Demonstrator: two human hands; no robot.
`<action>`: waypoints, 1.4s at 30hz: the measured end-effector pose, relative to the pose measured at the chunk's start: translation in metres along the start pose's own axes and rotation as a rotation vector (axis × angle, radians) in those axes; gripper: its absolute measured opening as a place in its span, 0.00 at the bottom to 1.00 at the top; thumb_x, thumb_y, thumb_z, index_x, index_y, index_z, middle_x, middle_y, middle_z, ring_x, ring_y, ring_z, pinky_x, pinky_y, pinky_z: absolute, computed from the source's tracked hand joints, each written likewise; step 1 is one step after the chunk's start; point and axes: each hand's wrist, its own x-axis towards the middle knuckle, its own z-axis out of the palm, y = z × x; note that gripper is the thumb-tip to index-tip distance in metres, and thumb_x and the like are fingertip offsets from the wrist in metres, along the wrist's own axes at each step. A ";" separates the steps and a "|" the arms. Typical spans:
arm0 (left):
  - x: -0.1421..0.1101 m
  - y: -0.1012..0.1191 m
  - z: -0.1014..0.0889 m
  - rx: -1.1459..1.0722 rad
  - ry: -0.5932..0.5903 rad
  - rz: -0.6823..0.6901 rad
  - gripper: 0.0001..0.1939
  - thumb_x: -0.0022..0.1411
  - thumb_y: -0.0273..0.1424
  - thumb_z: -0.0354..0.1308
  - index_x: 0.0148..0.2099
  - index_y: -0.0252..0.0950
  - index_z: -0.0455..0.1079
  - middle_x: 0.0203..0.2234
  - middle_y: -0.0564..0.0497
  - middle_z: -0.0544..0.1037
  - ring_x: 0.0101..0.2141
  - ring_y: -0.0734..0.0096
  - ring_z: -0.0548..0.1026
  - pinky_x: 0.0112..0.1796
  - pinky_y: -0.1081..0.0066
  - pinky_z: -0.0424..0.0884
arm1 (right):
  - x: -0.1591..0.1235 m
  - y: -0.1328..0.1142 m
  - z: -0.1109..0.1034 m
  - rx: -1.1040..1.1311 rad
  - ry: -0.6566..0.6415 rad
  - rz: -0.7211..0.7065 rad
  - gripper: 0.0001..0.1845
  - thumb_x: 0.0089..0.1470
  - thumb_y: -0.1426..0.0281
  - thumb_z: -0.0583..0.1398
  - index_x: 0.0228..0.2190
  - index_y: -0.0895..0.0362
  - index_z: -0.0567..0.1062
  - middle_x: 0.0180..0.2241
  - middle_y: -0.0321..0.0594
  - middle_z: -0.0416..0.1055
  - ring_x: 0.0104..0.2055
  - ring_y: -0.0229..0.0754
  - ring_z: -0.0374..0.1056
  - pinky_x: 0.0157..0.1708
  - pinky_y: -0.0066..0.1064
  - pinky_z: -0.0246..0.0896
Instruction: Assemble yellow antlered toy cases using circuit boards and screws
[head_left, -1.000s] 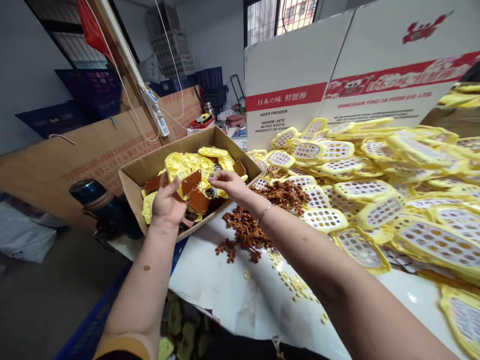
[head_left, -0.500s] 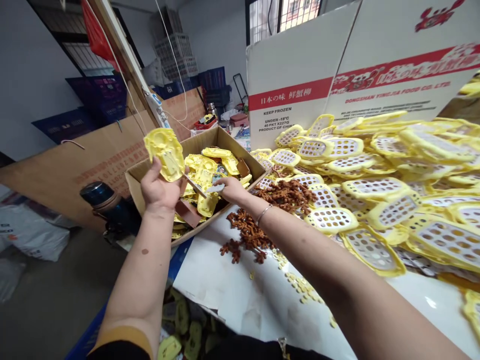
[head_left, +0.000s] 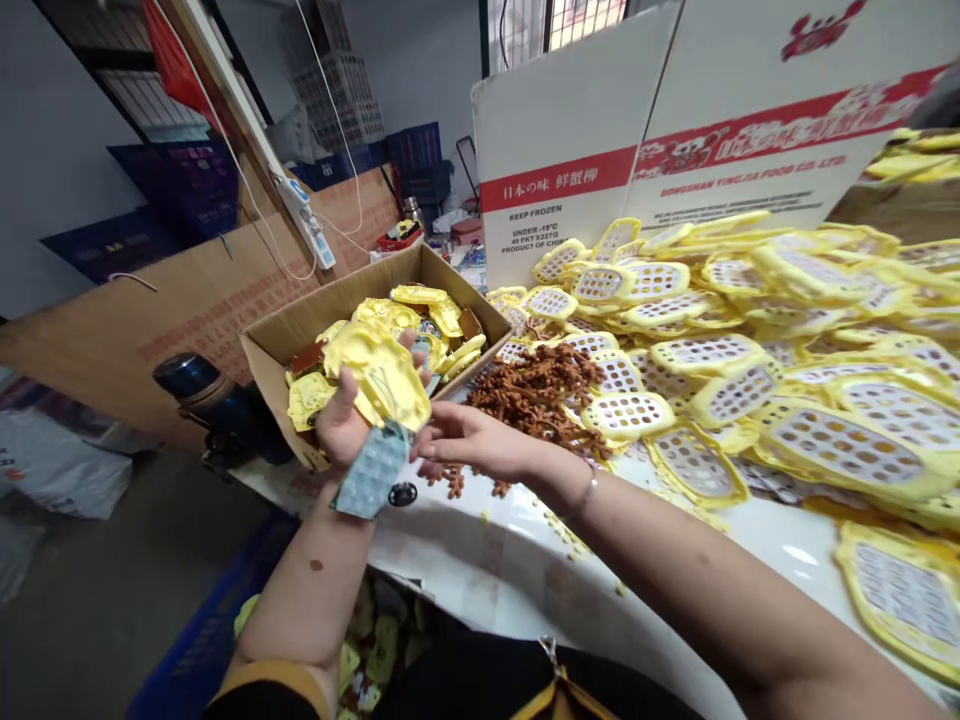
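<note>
My left hand point(head_left: 341, 425) holds a yellow plastic shell point(head_left: 382, 375), its hollow inside facing up, above the near side of a cardboard box point(head_left: 281, 335). A green circuit board point(head_left: 369, 470) hangs from the shell over my left wrist, with thin wires between them. Beside the board dangles a small round black part point(head_left: 403, 494). My right hand point(head_left: 476, 440) is at the shell's lower right edge, fingers drawn together near the wires; what they pinch is hidden. More yellow shells point(head_left: 309, 400) lie in the box.
Brown plastic pieces point(head_left: 544, 385) are heaped right of the box. A large pile of yellow-rimmed panels with holes point(head_left: 720, 355) covers the table's right side, before a white carton point(head_left: 562, 190). A dark blue flask point(head_left: 217, 405) stands left of the box.
Both hands have come nearer to me, the left with the shell from over the box. The circuit board and round black part now hang out of the shell.
</note>
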 end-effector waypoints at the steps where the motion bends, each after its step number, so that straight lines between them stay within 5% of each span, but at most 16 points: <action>1: -0.009 -0.010 0.001 -0.010 0.014 -0.054 0.27 0.57 0.47 0.59 0.55 0.40 0.69 0.50 0.43 0.77 0.54 0.45 0.72 0.48 0.52 0.74 | -0.018 0.009 0.002 0.024 0.035 0.058 0.12 0.50 0.67 0.62 0.37 0.57 0.69 0.33 0.38 0.73 0.32 0.36 0.72 0.30 0.28 0.69; 6: -0.048 -0.060 0.019 -0.105 0.010 -0.328 0.33 0.51 0.49 0.62 0.55 0.35 0.69 0.49 0.39 0.77 0.52 0.41 0.72 0.47 0.50 0.74 | -0.091 0.059 0.015 0.093 0.166 0.166 0.18 0.37 0.77 0.67 0.35 0.57 0.73 0.36 0.35 0.74 0.35 0.35 0.70 0.37 0.29 0.66; 10: -0.062 -0.079 0.041 -0.133 -0.010 -0.351 0.32 0.52 0.50 0.61 0.55 0.37 0.69 0.49 0.40 0.78 0.53 0.43 0.72 0.48 0.51 0.73 | -0.124 0.083 0.029 0.228 0.286 0.156 0.16 0.37 0.72 0.69 0.32 0.57 0.74 0.31 0.34 0.75 0.34 0.36 0.70 0.40 0.31 0.65; 23: -0.078 -0.083 0.057 -0.066 -0.043 -0.331 0.36 0.46 0.45 0.68 0.56 0.41 0.66 0.46 0.41 0.78 0.50 0.40 0.74 0.47 0.49 0.73 | -0.212 0.061 0.021 0.266 0.594 0.053 0.24 0.47 0.62 0.69 0.43 0.55 0.70 0.31 0.34 0.74 0.31 0.35 0.73 0.36 0.33 0.70; 28: -0.084 -0.087 0.058 0.021 -0.143 -0.383 0.37 0.43 0.42 0.72 0.55 0.38 0.69 0.40 0.42 0.81 0.46 0.44 0.77 0.48 0.52 0.73 | -0.218 0.047 0.022 0.061 0.698 -0.065 0.18 0.48 0.62 0.69 0.40 0.54 0.73 0.38 0.37 0.74 0.38 0.35 0.71 0.42 0.32 0.69; 31: -0.094 -0.097 0.057 0.064 -0.176 -0.542 0.33 0.45 0.42 0.72 0.53 0.37 0.71 0.42 0.41 0.80 0.47 0.47 0.77 0.50 0.55 0.72 | -0.217 0.033 0.026 -0.111 0.693 -0.080 0.17 0.51 0.58 0.66 0.40 0.53 0.73 0.37 0.39 0.74 0.37 0.38 0.71 0.41 0.35 0.69; 34: -0.107 -0.113 0.060 0.001 -0.233 -0.748 0.32 0.46 0.47 0.69 0.51 0.36 0.72 0.45 0.41 0.80 0.48 0.48 0.77 0.49 0.56 0.72 | -0.211 0.027 0.032 -0.484 0.754 -0.031 0.13 0.55 0.59 0.62 0.38 0.54 0.73 0.32 0.39 0.75 0.31 0.39 0.70 0.33 0.33 0.67; 37: -0.116 -0.126 0.065 -0.142 -0.281 -0.881 0.38 0.46 0.54 0.65 0.54 0.36 0.71 0.46 0.41 0.79 0.49 0.47 0.75 0.49 0.56 0.72 | -0.203 0.031 0.035 -0.846 0.948 -0.066 0.10 0.56 0.62 0.61 0.39 0.53 0.71 0.26 0.36 0.72 0.25 0.37 0.66 0.26 0.30 0.63; 42: -0.117 -0.130 0.069 -0.280 -0.292 -0.953 0.45 0.44 0.61 0.61 0.58 0.37 0.68 0.48 0.41 0.78 0.52 0.46 0.73 0.51 0.55 0.70 | -0.202 0.037 0.037 -1.294 0.985 -0.282 0.06 0.61 0.67 0.57 0.37 0.55 0.73 0.32 0.43 0.72 0.32 0.40 0.70 0.30 0.30 0.66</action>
